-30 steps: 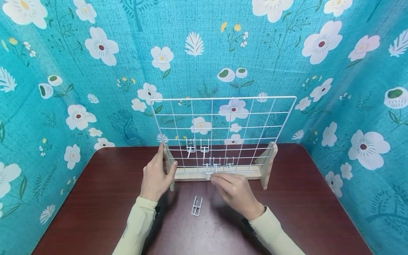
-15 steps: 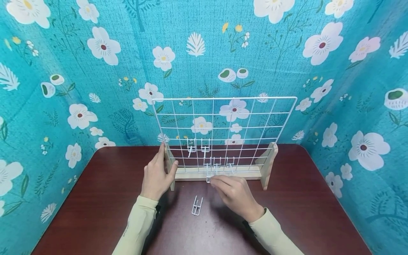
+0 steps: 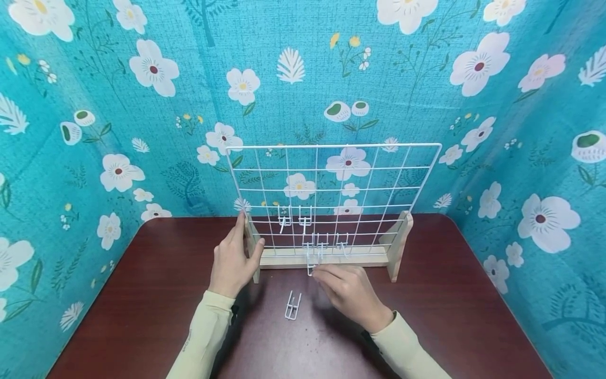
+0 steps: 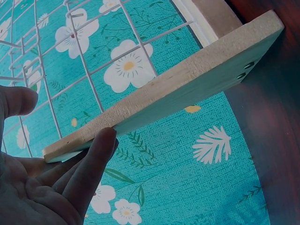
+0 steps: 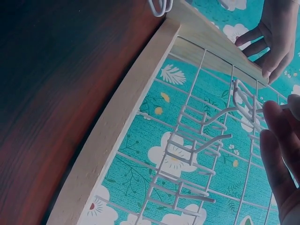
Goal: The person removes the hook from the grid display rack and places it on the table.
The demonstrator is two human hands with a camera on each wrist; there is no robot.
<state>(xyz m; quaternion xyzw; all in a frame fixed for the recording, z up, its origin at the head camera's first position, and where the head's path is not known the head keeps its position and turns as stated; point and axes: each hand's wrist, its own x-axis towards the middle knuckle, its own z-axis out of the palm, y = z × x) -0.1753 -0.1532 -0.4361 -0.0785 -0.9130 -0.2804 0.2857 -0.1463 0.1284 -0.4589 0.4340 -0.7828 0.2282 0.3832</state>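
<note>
My right hand (image 3: 347,289) pinches a white wire hook (image 3: 311,269) in front of the lower middle of a white wire grid (image 3: 316,169). In the right wrist view, the held hook (image 5: 240,101) meets the grid wires, its prong running to my fingertips; whether it is latched I cannot tell. My left hand (image 3: 232,268) rests on the wooden side support (image 3: 251,239) at the grid's left, fingers mostly straight along its outer face and thumb apart. The left wrist view shows a finger touching the support (image 4: 187,75). Several similar hooks (image 3: 342,245) hang on the grid.
One loose wire hook (image 3: 292,309) lies on the dark red table (image 3: 156,300) in front of the stand. A wooden base bar (image 3: 279,261) joins the two supports, the right one (image 3: 400,247) standing free of my hands. Flowered blue cloth (image 3: 189,79) surrounds the table.
The held hook has come slightly lower in front of the grid, and my right fingers have moved down a little with it. My left hand stays on the support.
</note>
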